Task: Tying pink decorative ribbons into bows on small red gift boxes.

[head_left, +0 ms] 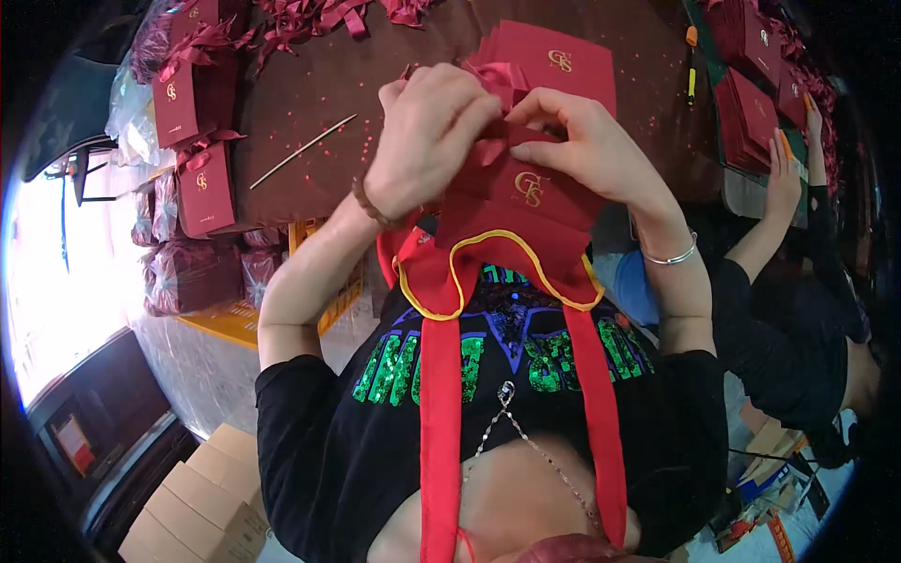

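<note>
In front of me at the table's near edge lies a flat dark red paper bag [563, 202] with a gold emblem. A shiny red ribbon [496, 80] runs across its upper part, between my hands. My left hand [434, 131] is bent over the ribbon's left side, its fingers closed on it and partly hidden behind the knuckles. From the right, my right hand [587, 145] grips the ribbon with a curled index finger and thumb near the bag's upper edge. Just beyond, more dark red bags [582, 66] lie stacked.
A thin stick [303, 152] lies on the brown-covered table [310, 94]. Ribboned red bags [206, 192] stand at left, above plastic-wrapped bundles [192, 277]. A yellow marker [692, 84] lies at far right, near a co-worker's hand [782, 178] on other bags. Cardboard boxes [192, 497] stand lower left.
</note>
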Demonstrator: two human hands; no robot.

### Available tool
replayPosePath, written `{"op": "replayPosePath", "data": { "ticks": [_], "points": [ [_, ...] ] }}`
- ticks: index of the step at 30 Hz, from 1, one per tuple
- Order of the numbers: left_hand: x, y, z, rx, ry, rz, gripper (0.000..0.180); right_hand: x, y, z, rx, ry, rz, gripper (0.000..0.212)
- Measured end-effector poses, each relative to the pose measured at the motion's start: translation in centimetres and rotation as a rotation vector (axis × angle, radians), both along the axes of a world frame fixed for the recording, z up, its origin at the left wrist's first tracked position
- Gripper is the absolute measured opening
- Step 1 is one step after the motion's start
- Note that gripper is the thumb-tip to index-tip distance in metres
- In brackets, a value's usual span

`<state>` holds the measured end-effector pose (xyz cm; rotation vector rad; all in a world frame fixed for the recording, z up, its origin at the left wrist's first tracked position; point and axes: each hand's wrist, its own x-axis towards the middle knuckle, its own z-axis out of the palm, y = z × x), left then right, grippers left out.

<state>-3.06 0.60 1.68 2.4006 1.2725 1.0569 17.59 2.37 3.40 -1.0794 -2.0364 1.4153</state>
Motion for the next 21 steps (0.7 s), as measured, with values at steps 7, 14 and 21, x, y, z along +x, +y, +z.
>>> {"op": "replayPosePath", "data": {
  "ticks": [7, 14, 21],
  "points": [
    [-2.3, 4.2, 1.8, -1.137, -0.211, -0.362, 0.017, -0.8, -0.9, 1.0, 0.07, 0.015, 0.046, 0.026],
    [-1.8, 6.1, 2.4, -1.107, -0.016, -0.613, 0.016, -1.1, -1.5, 0.8, 0.185, -0.02, 0.014, 0.024],
    [-1.5, 7.9, 1.9, -1.013, 0.208, -0.712, 0.021, -1.7, -1.7, 1.2, 0.365, -0.148, 0.057, 0.024]
  ]
}}
